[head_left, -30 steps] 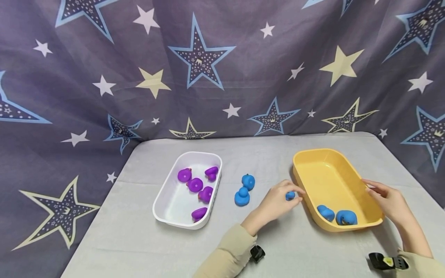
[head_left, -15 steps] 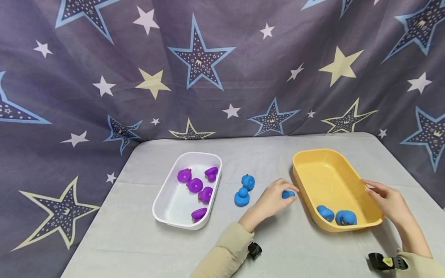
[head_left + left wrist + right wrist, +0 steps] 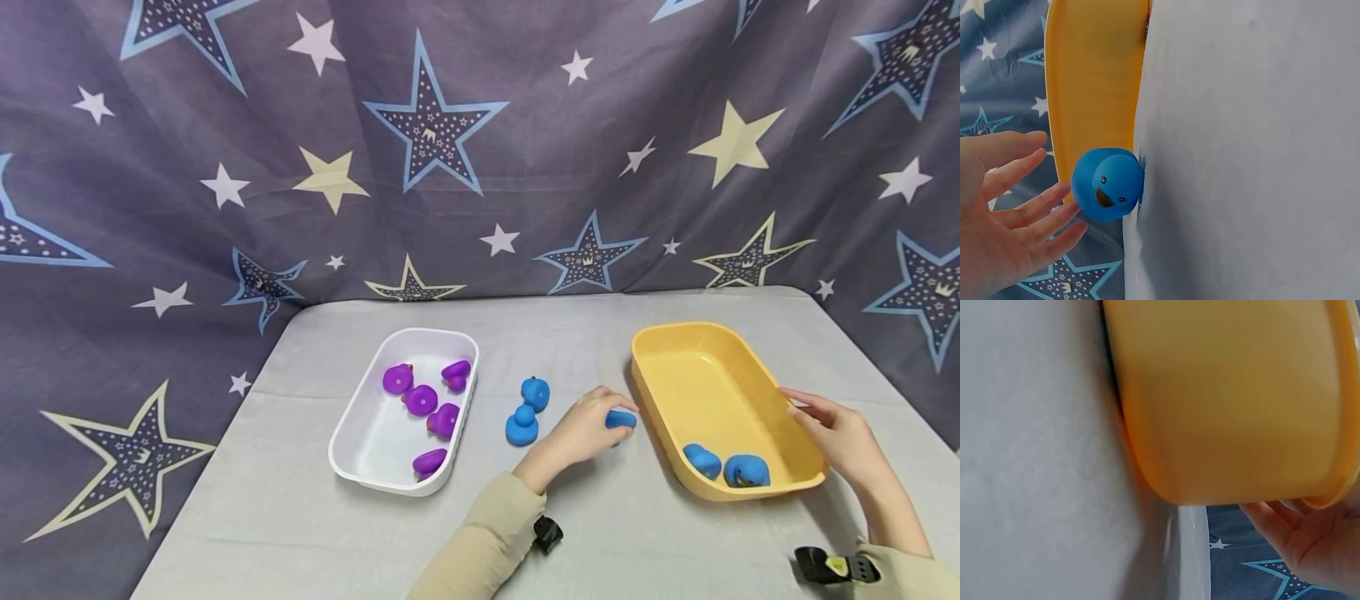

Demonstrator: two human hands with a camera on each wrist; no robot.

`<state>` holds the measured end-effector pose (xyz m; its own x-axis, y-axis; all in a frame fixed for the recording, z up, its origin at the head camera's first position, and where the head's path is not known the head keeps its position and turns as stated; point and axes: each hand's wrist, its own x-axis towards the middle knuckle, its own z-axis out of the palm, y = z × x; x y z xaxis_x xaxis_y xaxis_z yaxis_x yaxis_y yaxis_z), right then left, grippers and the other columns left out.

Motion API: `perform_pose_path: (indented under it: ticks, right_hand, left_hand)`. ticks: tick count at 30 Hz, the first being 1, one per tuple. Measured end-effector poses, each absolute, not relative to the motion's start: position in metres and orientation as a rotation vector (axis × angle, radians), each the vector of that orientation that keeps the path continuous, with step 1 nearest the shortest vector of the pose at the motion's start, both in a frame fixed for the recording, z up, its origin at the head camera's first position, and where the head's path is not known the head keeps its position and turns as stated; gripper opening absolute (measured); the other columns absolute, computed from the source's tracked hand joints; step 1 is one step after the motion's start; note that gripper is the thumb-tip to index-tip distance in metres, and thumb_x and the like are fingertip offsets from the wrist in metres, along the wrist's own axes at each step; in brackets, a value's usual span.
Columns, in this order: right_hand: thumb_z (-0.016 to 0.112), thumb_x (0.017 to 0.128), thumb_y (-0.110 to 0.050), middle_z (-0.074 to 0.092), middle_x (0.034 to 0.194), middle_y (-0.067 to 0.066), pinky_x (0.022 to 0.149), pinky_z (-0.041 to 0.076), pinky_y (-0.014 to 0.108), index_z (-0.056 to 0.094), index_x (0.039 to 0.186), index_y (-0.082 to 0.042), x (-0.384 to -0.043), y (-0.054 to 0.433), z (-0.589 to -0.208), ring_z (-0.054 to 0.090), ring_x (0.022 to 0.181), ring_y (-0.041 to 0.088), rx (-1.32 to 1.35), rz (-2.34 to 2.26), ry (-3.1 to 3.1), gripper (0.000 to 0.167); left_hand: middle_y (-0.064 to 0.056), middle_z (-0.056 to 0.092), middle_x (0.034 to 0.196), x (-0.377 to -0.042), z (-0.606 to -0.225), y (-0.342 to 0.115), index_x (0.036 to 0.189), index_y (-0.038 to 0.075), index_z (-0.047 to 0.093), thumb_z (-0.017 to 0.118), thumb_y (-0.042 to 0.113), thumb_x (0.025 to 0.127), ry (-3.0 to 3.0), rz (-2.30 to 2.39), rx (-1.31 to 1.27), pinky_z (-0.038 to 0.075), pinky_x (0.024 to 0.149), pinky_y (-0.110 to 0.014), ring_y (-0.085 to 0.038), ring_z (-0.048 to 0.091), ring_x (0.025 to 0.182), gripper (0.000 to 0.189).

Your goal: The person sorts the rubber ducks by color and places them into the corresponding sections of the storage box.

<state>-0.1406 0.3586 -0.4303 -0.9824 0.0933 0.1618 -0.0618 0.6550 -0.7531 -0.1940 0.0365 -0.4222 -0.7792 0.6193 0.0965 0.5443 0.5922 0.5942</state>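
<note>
My left hand (image 3: 585,429) is just left of the yellow tub (image 3: 693,362), its fingers spread apart. A blue rubber duck (image 3: 1110,184) stands upright on the table right at those fingertips; in the left wrist view its face shows and no finger wraps it. My right hand (image 3: 836,429) rests against the tub's right rim with loosely extended fingers; in the right wrist view the tub wall hides part of them. Inside the tub's near end lie two blue ducks, one at the left (image 3: 702,459) and one at the right (image 3: 747,470).
Two more blue ducks, a front one (image 3: 522,426) and a rear one (image 3: 536,393), sit together left of my left hand. Farther left, a white tub (image 3: 352,421) holds several purple ducks (image 3: 420,400). A star-patterned cloth (image 3: 525,183) hangs behind the grey-covered table (image 3: 277,500).
My left hand has moved slightly left, away from the yellow tub, with the blue duck, and its fingers now stand apart from it. The right hand and the tub have kept their places.
</note>
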Motion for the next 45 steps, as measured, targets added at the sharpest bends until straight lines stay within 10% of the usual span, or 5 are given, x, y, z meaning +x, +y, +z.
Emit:
perform_pose_path:
  ticks: [45]
  right_hand:
    - [0.049, 0.091, -0.023, 0.044, 0.088, -0.031, 0.057, 0.041, 0.01, 0.05, 0.121, 0.003, -0.141, 0.358, -0.43, 0.04, 0.073, -0.021, -0.074, 1.156, -2.747, 0.039]
  left_hand:
    - [0.001, 0.056, 0.106, -0.209, -0.435, 0.037, 0.113, 0.014, 0.058, 0.057, 0.011, 0.086, 2.626, 0.86, 0.98, 0.038, 0.084, -0.017, -0.007, 0.049, 0.097, 0.027]
